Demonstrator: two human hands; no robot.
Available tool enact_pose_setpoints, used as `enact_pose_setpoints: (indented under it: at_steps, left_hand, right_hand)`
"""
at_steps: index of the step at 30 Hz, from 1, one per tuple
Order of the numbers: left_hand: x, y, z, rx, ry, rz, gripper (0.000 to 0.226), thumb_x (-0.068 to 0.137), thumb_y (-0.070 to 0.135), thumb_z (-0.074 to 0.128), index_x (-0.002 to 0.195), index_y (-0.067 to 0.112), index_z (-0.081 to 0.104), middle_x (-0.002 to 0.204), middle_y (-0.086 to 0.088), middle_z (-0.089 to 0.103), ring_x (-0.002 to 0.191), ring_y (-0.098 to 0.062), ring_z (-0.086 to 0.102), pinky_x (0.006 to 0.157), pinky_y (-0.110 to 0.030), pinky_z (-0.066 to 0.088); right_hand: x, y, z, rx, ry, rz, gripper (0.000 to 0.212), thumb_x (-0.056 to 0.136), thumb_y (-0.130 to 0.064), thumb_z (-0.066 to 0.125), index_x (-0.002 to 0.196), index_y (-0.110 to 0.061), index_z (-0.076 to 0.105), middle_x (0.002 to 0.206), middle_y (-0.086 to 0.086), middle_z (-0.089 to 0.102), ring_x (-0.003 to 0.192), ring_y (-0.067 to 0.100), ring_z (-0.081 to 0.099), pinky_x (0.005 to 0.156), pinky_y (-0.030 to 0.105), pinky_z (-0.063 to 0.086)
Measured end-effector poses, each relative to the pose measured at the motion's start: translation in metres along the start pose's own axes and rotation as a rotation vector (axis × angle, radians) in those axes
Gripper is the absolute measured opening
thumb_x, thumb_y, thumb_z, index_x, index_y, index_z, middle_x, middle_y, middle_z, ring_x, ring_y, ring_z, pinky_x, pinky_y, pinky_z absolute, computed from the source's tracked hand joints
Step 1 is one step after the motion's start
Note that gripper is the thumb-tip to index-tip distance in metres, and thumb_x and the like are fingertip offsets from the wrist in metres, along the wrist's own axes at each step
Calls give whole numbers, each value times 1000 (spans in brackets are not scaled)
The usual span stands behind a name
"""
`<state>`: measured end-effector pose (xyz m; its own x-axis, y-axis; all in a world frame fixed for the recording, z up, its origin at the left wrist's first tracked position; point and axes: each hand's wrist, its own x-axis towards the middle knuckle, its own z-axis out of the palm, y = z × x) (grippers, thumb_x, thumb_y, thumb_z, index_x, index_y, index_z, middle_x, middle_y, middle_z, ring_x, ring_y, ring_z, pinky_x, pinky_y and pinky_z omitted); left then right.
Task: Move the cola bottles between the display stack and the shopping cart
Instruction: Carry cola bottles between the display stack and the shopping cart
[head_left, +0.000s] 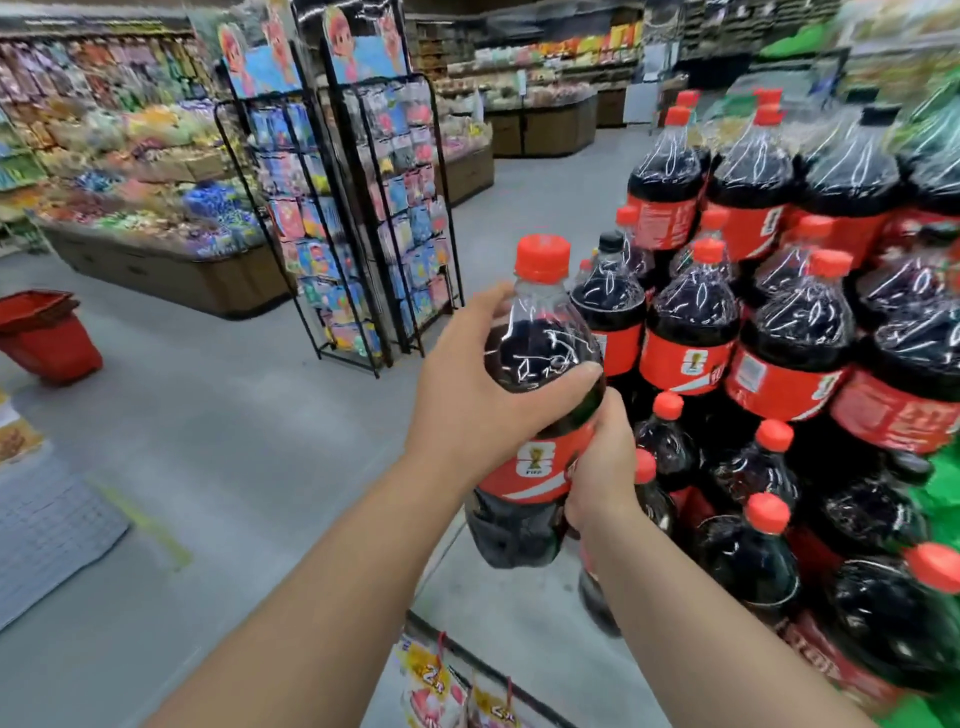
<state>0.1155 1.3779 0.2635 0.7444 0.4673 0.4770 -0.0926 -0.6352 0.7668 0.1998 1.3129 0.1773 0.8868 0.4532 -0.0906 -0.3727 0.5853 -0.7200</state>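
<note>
One cola bottle is held upright in both hands at the left edge of the display stack, just beside the nearest stacked bottles. Its red cap is in place and its red label is turned toward the camera.

The left hand is wrapped over the bottle's shoulder, with the fingers curled behind the neck side and the thumb laid across the dark front. The right hand is clasped round the right side at label height, below the left thumb. Both hands are thus closed on the same bottle.

The bottle's bottom is seen over the left edge of the pale platform that carries the stack; whether it rests there or is lifted clear cannot be told.

Several tiers of shrink-wrapped bottles are recorded in the stack, most red-capped and at least one black-capped.

Printed packets are hung from the platform's near edge. Two black wire racks of small packets are stood on the grey floor beyond the hands. Stacked red baskets are noted at the left of the floor. No cart is identified with certainty.
</note>
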Motion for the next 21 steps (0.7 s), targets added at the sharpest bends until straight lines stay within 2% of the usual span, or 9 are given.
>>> enact_pose_setpoints:
  at_steps: [2,5,8,11,14,16,18,21]
  left_hand:
    - [9,-13,-2,-3,-98,-3,72,63,43,86,127,33,53,119,17,63,109,7,58,93,-16,47]
    - [23,-33,-3,-37,-237,-3,59,60,36,90,104,45,52,103,27,65,97,17,58,79,0,41]
    - [35,-54,2,-94,-333,-26,62,48,45,88,98,46,52,99,25,67,92,15,61,77,-2,43]
    - [41,-78,10,-125,-369,6,62,51,41,89,100,50,52,100,27,65,93,14,61,76,-3,44]
    - [44,-102,16,-179,-393,34,57,57,36,87,103,51,55,103,25,67,98,6,64,83,-11,48]
    - [45,-119,19,-236,-410,28,57,60,26,87,105,46,58,105,19,70,101,0,66,88,-19,52]
    - [47,-135,22,-275,-430,17,59,61,22,88,109,40,60,107,16,71,102,-2,67,89,-22,53]
    - [49,-158,29,-301,-459,-27,61,59,32,87,113,37,60,108,12,71,103,-5,67,91,-31,55]
  right_hand:
    - [8,10,-3,11,74,-23,42,93,-37,44,71,-26,78,79,2,76,74,15,72,59,24,56]
    - [15,26,-5,54,171,-42,42,95,-33,43,76,-24,79,85,5,76,81,18,72,65,27,57]
    - [21,43,-11,65,272,-72,48,96,-28,42,67,-24,79,75,3,76,69,15,73,53,22,55]
    - [29,63,-17,79,362,-100,44,94,-29,46,67,-22,79,76,6,75,70,18,73,53,24,55]
    - [40,81,-21,133,410,-120,46,97,-29,43,72,-19,80,81,9,76,75,19,73,57,25,56]
    - [47,92,-23,144,413,-148,48,99,-28,37,81,-18,81,90,10,76,85,20,73,64,26,57]
    - [52,102,-26,110,460,-145,46,99,-30,38,85,-20,80,93,8,76,89,20,72,66,25,57]
    - [58,115,-33,56,543,-91,42,99,-37,42,100,-12,76,100,11,75,94,22,71,78,33,55]
